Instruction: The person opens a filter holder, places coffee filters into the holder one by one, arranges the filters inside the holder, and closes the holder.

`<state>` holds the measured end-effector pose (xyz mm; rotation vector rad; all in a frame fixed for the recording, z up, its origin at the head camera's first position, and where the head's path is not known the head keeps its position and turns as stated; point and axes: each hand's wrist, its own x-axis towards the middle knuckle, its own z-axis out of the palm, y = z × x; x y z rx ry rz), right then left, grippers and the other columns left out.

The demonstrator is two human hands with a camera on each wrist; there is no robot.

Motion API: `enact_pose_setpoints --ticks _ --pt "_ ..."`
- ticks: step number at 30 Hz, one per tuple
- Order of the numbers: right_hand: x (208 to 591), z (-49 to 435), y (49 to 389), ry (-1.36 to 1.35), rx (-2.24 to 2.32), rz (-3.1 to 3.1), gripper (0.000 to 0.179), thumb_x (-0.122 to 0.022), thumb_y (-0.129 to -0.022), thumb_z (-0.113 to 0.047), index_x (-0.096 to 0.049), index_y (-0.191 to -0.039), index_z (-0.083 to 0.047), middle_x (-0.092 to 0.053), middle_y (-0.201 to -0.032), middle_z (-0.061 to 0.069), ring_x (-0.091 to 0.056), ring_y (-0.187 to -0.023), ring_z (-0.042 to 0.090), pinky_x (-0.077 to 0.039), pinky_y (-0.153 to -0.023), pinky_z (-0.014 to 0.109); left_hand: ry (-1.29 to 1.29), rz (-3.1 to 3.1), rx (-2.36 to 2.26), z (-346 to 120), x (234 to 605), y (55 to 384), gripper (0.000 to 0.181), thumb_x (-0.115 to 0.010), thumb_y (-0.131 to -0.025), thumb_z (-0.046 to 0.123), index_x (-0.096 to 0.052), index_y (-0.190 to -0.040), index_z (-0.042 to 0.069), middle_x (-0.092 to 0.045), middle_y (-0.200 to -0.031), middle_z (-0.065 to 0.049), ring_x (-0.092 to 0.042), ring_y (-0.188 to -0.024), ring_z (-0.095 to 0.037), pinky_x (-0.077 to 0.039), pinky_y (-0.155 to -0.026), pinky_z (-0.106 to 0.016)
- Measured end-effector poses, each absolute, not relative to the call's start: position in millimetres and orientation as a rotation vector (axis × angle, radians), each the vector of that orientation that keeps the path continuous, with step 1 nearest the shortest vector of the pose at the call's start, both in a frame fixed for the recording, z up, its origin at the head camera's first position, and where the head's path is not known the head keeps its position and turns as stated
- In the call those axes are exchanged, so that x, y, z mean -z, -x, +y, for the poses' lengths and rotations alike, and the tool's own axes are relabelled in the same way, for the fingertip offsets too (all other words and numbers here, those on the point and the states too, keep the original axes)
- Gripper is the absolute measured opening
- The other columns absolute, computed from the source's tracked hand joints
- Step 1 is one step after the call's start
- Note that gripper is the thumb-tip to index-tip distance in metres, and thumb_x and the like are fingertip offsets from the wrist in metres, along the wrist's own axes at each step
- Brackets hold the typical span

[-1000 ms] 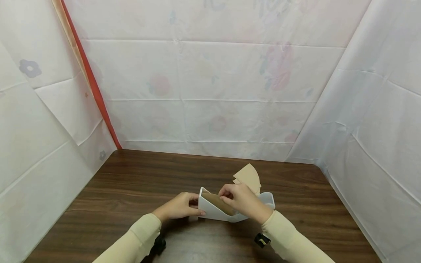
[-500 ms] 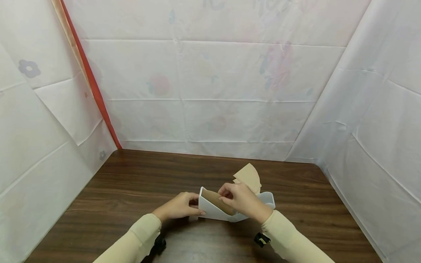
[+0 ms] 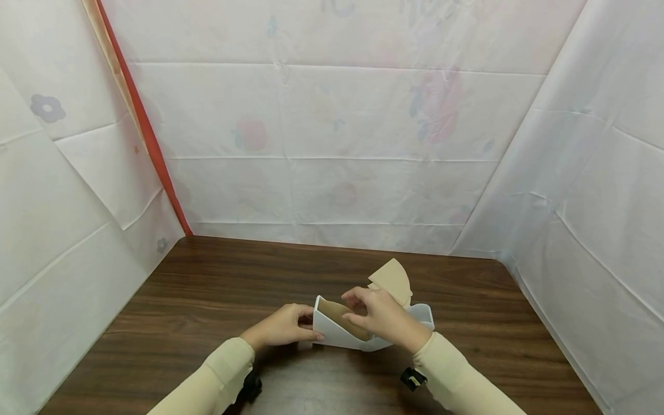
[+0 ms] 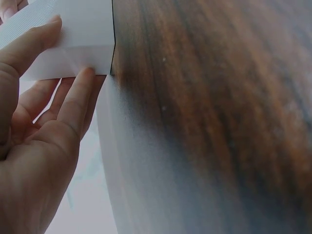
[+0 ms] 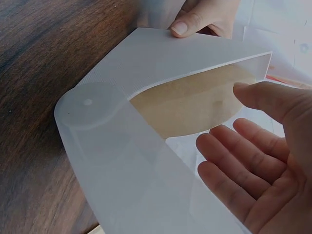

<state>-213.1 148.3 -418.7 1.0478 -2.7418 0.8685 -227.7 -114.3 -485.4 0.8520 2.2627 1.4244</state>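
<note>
Step at the box: apparently settling a thin, tan, papery sheet (image 5: 178,105) inside the white, slope-sided, smooth-walled box (image 3: 339,332), which stands at the lower centre of the frame.
Next move: seems to call for drawing the right hand (image 3: 384,314) out of the box's mouth without dragging the sheet, the left hand (image 3: 284,324) steadying the box.
Left fingers: thumb on the front wall, fingertips against the left end, pinching that corner.
Right fingers: parted, lightly bent, thumb well apart, pinching nothing; whether the thumb touches the sheet, I cannot tell.
Box: one.
Lid: one frosted white flap (image 5: 146,161) on a round hinge, swung out toward the frame's right.
Sheets inside: at least one; any behind it cannot be counted.
Loose paper: at least two overlapping tan, fan-shaped sheets (image 3: 392,280), right of centre, just beyond the box.
Table: one, dark brown wood-grain top (image 3: 249,271), across the lower half.
Hands: two.
</note>
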Motion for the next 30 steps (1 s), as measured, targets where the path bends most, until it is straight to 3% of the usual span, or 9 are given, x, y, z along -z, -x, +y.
enact_pose_setpoints --ticks 13,30 --pt "404 153 211 -1.031 -0.85 -2.701 0.034 -0.078 -0.09 -0.022 -0.067 -0.119 -0.008 -0.072 -0.109 0.004 -0.069 -0.1 0.019 -0.057 -0.084 0.037 -0.868 2.275 -1.418 -114 486 229 0.032 -0.08 -0.088 0.019 -0.07 -0.117 0.009 -0.072 -0.111 0.0 -0.067 -0.104 -0.015 -0.054 -0.091 -0.026" --pt "363 183 212 -0.883 -0.872 -2.741 0.035 -0.077 -0.091 -0.028 -0.068 -0.121 -0.013 -0.069 -0.115 -0.007 -0.064 -0.107 0.014 -0.055 -0.089 0.039 -0.874 2.277 -1.411 -114 486 228 0.031 -0.08 -0.088 0.018 -0.07 -0.116 0.008 -0.072 -0.11 -0.001 -0.067 -0.105 -0.017 -0.054 -0.09 -0.026"
